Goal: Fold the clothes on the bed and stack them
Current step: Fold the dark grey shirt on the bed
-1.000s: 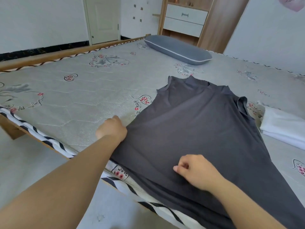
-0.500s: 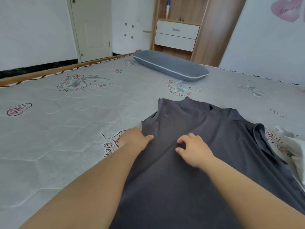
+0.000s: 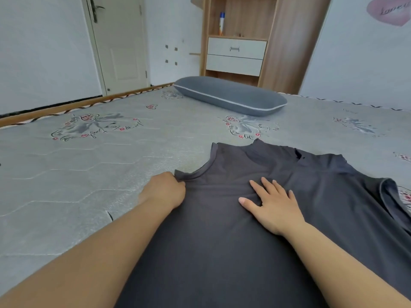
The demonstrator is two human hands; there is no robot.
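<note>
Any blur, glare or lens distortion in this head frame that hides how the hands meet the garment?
Head view: even, soft light, no glare; wide-angle bending at the edges; slightly soft overall. Left hand pinching the dark grey sleeveless garment at its armhole edge and right hand flat on it both read clearly.

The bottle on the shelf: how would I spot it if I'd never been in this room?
Look past the bed to the wooden cabinet against the far wall, behind the long grey pillow. Above its two white drawers is an open shelf, and the bottle stands upright at the left side of it. It is slim and white with a blue top and an orange base.
</note>
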